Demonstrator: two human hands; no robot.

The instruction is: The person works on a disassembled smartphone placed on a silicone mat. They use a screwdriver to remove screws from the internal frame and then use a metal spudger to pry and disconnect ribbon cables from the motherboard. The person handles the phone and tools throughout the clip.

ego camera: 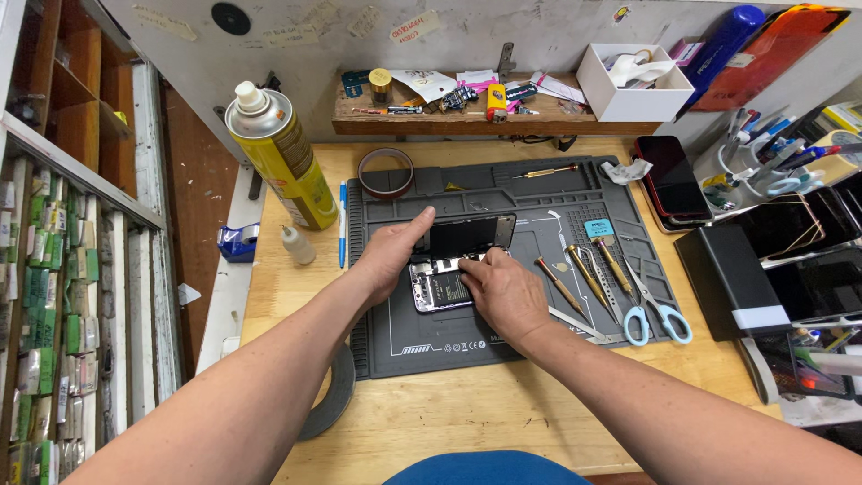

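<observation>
The left hand [388, 256] pinched the lifted screen [470, 235] at its left edge. The right hand [505, 289] rested on the opened phone [438, 289] below; its grip could not be made out.

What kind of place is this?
Most likely a phone repair bench. An opened phone lies on a grey work mat between both hands, small screwdrivers sit beside it, and other phones wait nearby.

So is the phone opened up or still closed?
Open: the screen is lifted off the phone body, exposing its insides, held by the left hand.
</observation>
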